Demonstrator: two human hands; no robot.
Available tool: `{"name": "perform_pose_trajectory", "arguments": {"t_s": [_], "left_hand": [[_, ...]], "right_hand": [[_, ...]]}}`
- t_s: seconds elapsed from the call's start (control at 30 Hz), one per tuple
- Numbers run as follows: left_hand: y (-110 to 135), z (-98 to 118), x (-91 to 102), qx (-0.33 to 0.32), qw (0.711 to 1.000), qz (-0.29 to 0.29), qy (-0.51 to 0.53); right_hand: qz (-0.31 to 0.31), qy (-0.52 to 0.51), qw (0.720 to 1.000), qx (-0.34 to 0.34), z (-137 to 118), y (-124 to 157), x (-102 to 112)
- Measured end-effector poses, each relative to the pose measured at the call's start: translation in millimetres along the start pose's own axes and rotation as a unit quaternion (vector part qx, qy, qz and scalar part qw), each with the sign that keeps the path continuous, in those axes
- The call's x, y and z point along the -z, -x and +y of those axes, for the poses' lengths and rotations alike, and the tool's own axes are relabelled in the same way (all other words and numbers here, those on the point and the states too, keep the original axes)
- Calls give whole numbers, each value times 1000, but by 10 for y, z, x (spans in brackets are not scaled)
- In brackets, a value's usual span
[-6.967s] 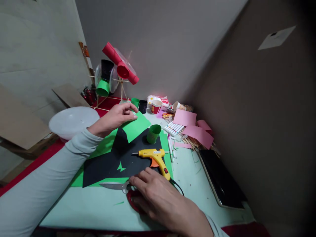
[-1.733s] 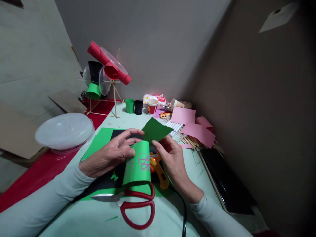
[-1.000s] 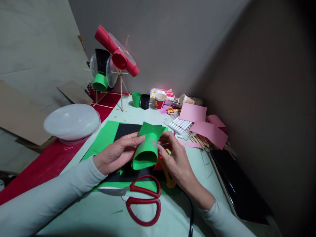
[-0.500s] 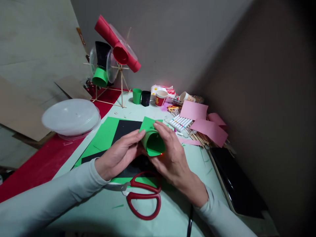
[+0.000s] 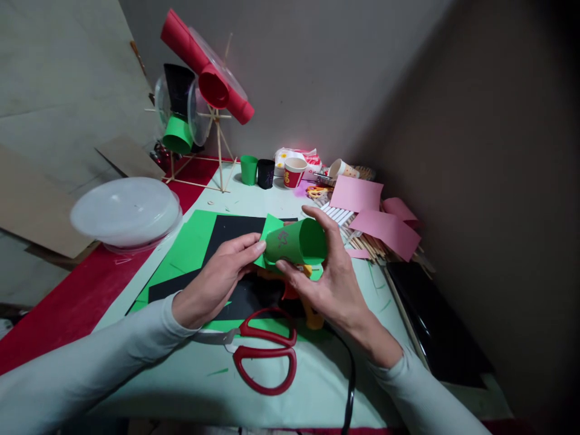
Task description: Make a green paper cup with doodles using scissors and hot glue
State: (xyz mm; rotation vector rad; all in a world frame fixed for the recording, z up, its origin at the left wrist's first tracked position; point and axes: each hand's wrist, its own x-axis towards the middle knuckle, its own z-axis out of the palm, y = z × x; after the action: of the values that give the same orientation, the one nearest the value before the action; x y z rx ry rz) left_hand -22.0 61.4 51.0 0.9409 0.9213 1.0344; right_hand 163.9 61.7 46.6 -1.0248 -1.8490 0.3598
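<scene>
A piece of green paper [image 5: 294,241], with pink scribbles on it, is rolled into a cup-like tube and held above the table. My right hand [image 5: 328,281] wraps round the tube from the right, thumb below and fingers over the top. My left hand [image 5: 217,281] pinches the loose paper flap at the tube's left end. Under the hands lie a black sheet [image 5: 235,229] on a green sheet [image 5: 190,244] and a yellow glue gun [image 5: 312,314], mostly hidden by my right hand.
Red-handled scissors [image 5: 267,356] lie at the near edge. A clear plastic lid [image 5: 124,211] sits at the left. A stick frame with red, black and green cups [image 5: 203,90] stands behind. Small cups [image 5: 267,172], markers [image 5: 338,214], pink paper [image 5: 357,196] and a dark tablet [image 5: 435,326] fill the right.
The flat green sheet has been rolled into a tube, and the tube has turned onto its side with its opening now facing right. The scissors and glue gun stay on the table.
</scene>
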Motion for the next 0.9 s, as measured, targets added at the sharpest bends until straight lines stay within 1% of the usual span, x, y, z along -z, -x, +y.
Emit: {"name": "perform_pose_trajectory", "arguments": {"t_s": [0.07,0.23,0.3,0.43,0.67,0.8,0.9], "left_hand": [[10,4,-11,4,1000,2,12],[22,2,-39,2,997,-42,69],[18,-6,-46,-1,995,-45,88],[18,-4,-60,2,996,-33,87],[50,6,-83,44,995,-2,92],[44,-25,-63,52,992,-45,102],[43,-40,-49,64,990,-63,107]], "right_hand": [[-2,-5,1000,6,-5,3,2],[-6,-21,1000,21,-11,11,2],[-9,-24,999,29,-13,13,3],[-11,-19,999,46,-18,8,3],[-12,-17,997,68,-24,2,1],[-17,-23,998,60,-44,11,11],[-24,-15,998,51,-59,15,18]]}}
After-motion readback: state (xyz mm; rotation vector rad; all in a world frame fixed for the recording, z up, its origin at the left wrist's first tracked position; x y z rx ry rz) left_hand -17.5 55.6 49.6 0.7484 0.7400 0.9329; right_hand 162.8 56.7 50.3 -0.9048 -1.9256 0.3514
